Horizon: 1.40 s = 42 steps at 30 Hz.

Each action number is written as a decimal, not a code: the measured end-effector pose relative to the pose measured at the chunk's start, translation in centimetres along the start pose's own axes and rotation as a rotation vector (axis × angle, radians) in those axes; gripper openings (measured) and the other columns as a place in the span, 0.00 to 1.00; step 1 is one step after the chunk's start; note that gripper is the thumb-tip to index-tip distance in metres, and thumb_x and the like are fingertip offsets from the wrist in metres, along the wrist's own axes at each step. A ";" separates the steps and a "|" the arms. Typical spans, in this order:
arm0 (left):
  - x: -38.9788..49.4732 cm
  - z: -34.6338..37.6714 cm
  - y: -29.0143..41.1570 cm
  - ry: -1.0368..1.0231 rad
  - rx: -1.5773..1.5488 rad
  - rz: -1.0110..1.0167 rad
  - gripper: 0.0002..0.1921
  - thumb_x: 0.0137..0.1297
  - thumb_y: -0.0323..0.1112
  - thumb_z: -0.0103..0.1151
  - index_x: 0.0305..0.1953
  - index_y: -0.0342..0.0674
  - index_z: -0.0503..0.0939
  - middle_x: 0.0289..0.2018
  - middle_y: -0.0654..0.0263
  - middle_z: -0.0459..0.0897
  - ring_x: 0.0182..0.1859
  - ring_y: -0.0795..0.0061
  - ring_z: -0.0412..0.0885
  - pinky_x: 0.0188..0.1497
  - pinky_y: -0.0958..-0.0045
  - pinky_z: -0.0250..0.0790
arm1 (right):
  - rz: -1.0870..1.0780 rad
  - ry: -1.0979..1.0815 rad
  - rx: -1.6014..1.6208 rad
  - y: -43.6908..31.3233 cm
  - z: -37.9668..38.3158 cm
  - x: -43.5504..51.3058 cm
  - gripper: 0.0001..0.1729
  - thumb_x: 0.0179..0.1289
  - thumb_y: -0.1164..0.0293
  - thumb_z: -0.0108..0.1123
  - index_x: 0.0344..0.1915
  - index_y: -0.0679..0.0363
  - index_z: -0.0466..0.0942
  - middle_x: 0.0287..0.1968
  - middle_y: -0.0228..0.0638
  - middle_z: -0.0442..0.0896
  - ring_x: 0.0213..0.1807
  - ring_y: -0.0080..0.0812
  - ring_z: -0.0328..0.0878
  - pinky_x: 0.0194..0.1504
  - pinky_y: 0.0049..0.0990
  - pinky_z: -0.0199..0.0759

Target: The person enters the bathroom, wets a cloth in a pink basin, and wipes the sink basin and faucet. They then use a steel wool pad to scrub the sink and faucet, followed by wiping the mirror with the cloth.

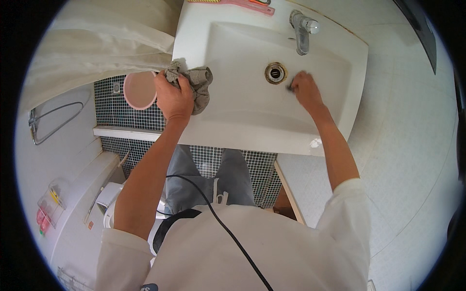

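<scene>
My left hand (174,96) grips a crumpled grey-brown cloth (200,82) at the left rim of a white washbasin (236,98). Inside the basin, just right of the drain (275,73), is my right hand (305,91), its fingers curled and blurred. A small dark thing (290,88) shows at its fingertips; what it is cannot be made out. Brownish grime rings the metal drain fitting. Above the drain stands a chrome faucet (301,32).
A pink brush (251,5) lies on the basin's back ledge. At the left are a curtain (102,40), a pink-rimmed bucket (140,91) above dark mosaic tiles and a metal towel ring (58,112). A black cable (225,227) crosses my shirt.
</scene>
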<state>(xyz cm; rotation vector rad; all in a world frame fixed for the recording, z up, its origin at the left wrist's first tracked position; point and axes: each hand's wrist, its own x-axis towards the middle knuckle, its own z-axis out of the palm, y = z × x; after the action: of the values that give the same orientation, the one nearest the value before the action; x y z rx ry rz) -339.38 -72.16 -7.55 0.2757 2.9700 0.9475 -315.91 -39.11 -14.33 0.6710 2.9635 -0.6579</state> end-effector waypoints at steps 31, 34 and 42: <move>0.1 -0.1 0.3 -0.001 -0.007 -0.019 0.26 0.75 0.47 0.59 0.64 0.35 0.71 0.55 0.45 0.83 0.56 0.38 0.83 0.58 0.45 0.75 | -0.096 -0.278 0.352 -7.1 0.2 -2.1 0.13 0.59 0.87 0.61 0.42 0.63 0.84 0.53 0.39 0.84 0.62 0.49 0.76 0.66 0.43 0.73; -0.1 -0.4 0.6 -0.021 0.017 -0.050 0.26 0.75 0.47 0.59 0.64 0.35 0.71 0.56 0.45 0.82 0.57 0.39 0.83 0.59 0.46 0.75 | 0.119 -0.227 -0.155 -0.2 -3.2 0.1 0.13 0.61 0.83 0.64 0.45 0.61 0.88 0.58 0.41 0.84 0.62 0.50 0.76 0.66 0.42 0.75; 0.0 -0.3 0.7 -0.013 -0.031 -0.045 0.25 0.74 0.44 0.60 0.64 0.35 0.71 0.57 0.46 0.81 0.60 0.42 0.82 0.62 0.49 0.74 | -0.023 0.055 0.079 -2.4 3.4 0.4 0.17 0.62 0.86 0.63 0.50 0.63 0.85 0.62 0.39 0.83 0.65 0.49 0.77 0.68 0.42 0.76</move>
<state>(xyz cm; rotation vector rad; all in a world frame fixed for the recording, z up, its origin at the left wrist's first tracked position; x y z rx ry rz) -339.31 -71.79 -6.91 0.2125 2.9337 0.9817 -317.47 -42.29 -16.49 0.6715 3.0135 -0.7745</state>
